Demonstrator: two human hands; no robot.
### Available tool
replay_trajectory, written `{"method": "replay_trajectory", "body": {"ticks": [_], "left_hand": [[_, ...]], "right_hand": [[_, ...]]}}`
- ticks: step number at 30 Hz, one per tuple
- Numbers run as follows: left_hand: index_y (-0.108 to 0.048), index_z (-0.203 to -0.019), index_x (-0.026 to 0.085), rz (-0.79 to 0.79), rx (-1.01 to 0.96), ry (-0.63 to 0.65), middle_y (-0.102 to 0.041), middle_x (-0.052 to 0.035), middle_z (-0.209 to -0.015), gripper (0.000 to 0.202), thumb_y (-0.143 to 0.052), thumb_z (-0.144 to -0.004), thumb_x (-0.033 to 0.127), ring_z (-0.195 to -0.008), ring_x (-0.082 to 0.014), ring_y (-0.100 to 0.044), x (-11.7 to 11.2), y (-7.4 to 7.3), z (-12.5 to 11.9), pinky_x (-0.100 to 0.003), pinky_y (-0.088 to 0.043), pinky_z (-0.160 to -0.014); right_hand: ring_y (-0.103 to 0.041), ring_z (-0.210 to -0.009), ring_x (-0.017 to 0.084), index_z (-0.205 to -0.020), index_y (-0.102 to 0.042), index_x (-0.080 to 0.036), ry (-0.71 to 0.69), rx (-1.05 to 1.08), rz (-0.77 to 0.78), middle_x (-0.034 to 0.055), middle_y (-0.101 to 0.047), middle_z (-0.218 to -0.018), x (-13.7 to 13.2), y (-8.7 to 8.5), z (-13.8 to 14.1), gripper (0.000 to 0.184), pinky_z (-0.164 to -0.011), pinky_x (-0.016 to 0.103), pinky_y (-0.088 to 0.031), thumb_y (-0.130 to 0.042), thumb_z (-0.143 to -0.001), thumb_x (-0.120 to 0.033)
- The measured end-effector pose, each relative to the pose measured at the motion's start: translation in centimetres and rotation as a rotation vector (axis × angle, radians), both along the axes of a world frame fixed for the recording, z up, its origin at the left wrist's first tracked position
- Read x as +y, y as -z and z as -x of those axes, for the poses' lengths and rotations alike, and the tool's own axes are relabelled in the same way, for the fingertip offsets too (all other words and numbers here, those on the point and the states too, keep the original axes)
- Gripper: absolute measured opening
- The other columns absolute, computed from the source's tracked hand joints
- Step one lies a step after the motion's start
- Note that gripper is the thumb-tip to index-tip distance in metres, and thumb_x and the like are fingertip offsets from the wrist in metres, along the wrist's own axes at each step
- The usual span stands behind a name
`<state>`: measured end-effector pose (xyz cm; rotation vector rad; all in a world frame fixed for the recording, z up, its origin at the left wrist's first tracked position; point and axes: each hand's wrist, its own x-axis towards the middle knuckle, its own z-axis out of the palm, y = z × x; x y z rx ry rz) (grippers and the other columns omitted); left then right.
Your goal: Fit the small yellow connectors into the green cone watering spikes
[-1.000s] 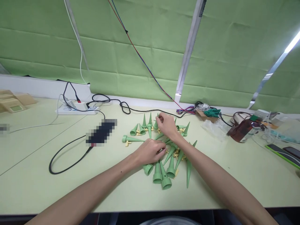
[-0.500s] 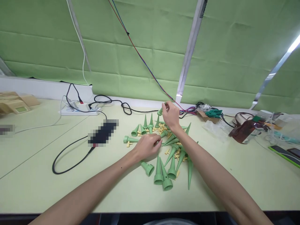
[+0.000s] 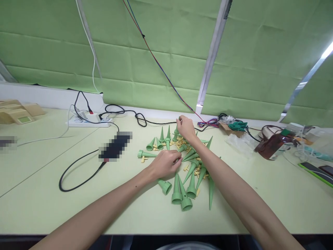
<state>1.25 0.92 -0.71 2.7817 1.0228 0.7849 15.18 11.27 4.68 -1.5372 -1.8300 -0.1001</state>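
Note:
Green plastic plant-watering spikes [image 3: 186, 203], cone-shaped with wide capped ends, lie and stand in a loose cluster at mid-table. Small yellow T-shaped pieces [image 3: 186, 168] are scattered among them. At the back of the cluster, my right hand [image 3: 186, 128] is pinched on a green spike [image 3: 176, 131], its fingers covering most of the top. My left hand [image 3: 166, 164] rests at the cluster's left side with its fingers curled closed. What it holds, if anything, is hidden. Close by it are a lying spike [image 3: 164, 186] and a spike with a ribbed cap [image 3: 142, 153].
A blurred dark device [image 3: 115, 146] with a looping black cable lies on the left. Behind it is a white power strip [image 3: 90, 121]. To the right are a brown bottle [image 3: 272, 147], clear plastic bags [image 3: 240, 144] and a green-edged phone [image 3: 314, 173]. Cardboard pieces [image 3: 19, 113] sit far left.
My right hand has lowered slightly at the back of the cluster, bringing the green spike down among the standing ones. My left hand stays almost in place, fingers still curled.

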Motion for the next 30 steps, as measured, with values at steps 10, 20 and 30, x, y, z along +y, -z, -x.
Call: {"method": "replay_trajectory", "body": {"ticks": [10, 20, 30], "left_hand": [[-0.050, -0.065, 0.017, -0.004, 0.042, 0.037, -0.054, 0.0001, -0.063, 0.027, -0.043, -0.091, 0.022, -0.054, -0.0109, -0.045, -0.3, -0.1, -0.1, -0.024, -0.034, -0.054], [-0.054, -0.067, 0.017, -0.002, 0.051, 0.055, -0.056, 0.0002, -0.061, 0.026, -0.045, -0.091, 0.023, -0.052, -0.0111, -0.045, -0.3, 0.2, -0.1, -0.026, -0.033, -0.053], [-0.055, -0.068, 0.017, -0.003, 0.056, 0.094, -0.057, 0.0001, -0.062, 0.028, -0.045, -0.093, 0.025, -0.051, -0.0108, -0.046, -0.4, 0.3, -0.1, -0.025, -0.034, -0.053]], "right_hand": [[-0.061, -0.082, 0.024, -0.105, -0.055, -0.017, 0.004, 0.041, 0.028, 0.0094, -0.068, -0.085, -0.5, -0.2, -0.1, 0.024, -0.067, 0.027, -0.038, -0.045, -0.095, -0.037], [-0.062, -0.089, 0.022, -0.111, -0.056, -0.019, -0.219, -0.213, 0.031, 0.0096, -0.064, -0.102, -5.1, 2.5, 1.3, 0.024, -0.073, 0.028, -0.042, -0.037, -0.098, -0.025], [-0.063, -0.100, 0.024, -0.132, -0.052, -0.023, -0.275, -0.427, 0.249, 0.0104, -0.062, -0.117, -4.4, 4.2, 0.9, 0.055, -0.074, 0.028, -0.046, -0.041, -0.083, -0.002]]}}
